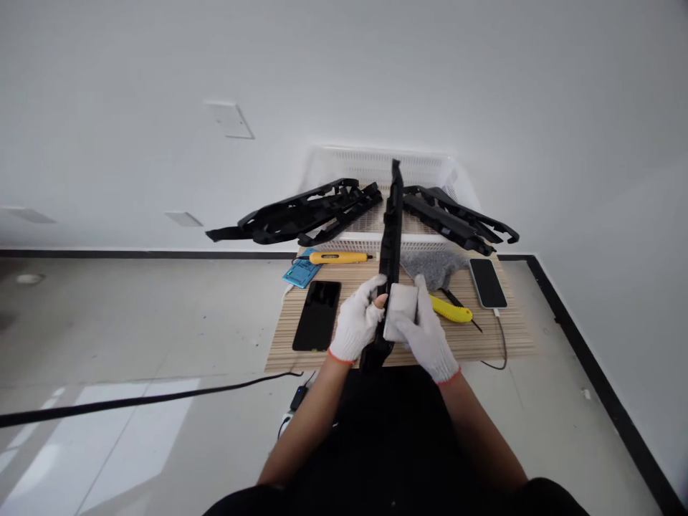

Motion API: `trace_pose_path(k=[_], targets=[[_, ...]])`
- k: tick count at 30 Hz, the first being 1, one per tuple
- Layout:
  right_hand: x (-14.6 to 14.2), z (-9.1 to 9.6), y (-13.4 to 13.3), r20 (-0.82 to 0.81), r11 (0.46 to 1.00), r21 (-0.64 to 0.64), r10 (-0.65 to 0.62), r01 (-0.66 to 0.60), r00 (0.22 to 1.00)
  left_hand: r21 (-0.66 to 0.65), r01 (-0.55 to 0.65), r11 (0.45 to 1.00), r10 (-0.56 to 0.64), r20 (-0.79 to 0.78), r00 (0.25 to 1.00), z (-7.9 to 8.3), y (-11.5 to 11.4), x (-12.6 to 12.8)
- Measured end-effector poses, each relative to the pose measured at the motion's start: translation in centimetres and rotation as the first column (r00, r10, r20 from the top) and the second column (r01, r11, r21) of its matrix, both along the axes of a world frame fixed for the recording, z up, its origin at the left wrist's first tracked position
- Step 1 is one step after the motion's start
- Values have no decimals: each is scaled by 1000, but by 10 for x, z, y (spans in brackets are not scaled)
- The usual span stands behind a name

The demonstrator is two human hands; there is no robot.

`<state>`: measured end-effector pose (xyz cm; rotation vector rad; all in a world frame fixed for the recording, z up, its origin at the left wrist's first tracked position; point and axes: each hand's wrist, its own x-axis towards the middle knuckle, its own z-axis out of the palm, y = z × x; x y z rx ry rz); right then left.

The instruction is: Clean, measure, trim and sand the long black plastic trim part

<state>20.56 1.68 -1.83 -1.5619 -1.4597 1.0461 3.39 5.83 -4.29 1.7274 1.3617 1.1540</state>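
A long black plastic trim strip (390, 244) points away from me over the table's middle, its far end above the basket. My left hand (357, 321), in a white knit glove with a bare thumb tip, is closed around the strip's near part. My right hand (428, 333), gloved too, grips a white rectangular block (402, 308) between thumb and fingers. The block lies against or just beside the strip's right side; exact contact is hidden. Right of that hand is a yellow-handled knife or tool (450, 309). A black phone (317, 315) lies left of my left hand.
A white plastic basket (398, 242) stands at the back, with black trim pieces (301, 215) over its left and more trim pieces (451, 218) over its right. Near it lie a yellow pen-shaped tool (340, 258), a blue device (303, 271), a grey cloth (436, 268) and a cabled phone (488, 284).
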Motion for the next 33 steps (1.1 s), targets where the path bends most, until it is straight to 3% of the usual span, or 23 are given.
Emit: trace_pose_path(k=[3, 8, 11, 14, 16, 19, 21, 27, 30, 33], targets=[[2, -10, 7, -22, 1000, 22, -15, 15, 1000, -9, 122, 992, -121, 92, 988, -18, 6, 4], [11, -31, 9, -30, 992, 122, 15, -11, 999, -61, 138, 989, -135, 51, 990, -38, 4, 7], [18, -48, 8, -97, 994, 82, 78, -70, 992, -67, 156, 985, -156, 19, 988, -38, 2, 6], [22, -60, 10, -158, 991, 63, -111, 122, 981, -58, 208, 976, -207, 16, 978, -39, 2, 6], [23, -63, 11, -175, 981, 74, -166, 181, 970, -48, 267, 962, -266, 35, 963, -41, 3, 6], [21, -65, 13, -252, 988, 123, -56, 89, 966, -50, 360, 932, -355, 83, 931, -44, 4, 6], [19, -66, 14, -309, 982, 157, -54, 107, 950, -63, 394, 917, -388, 86, 918, -44, 4, 7], [16, -71, 14, -284, 987, 78, -113, 140, 952, -117, 335, 935, -337, 6, 941, -38, 2, 11], [15, -69, 11, -256, 975, 63, -192, 215, 947, -127, 319, 939, -324, -16, 946, -32, 1, 12], [12, -65, 6, -220, 984, 44, -157, 170, 963, -142, 298, 944, -311, -80, 947, -26, -1, 11]])
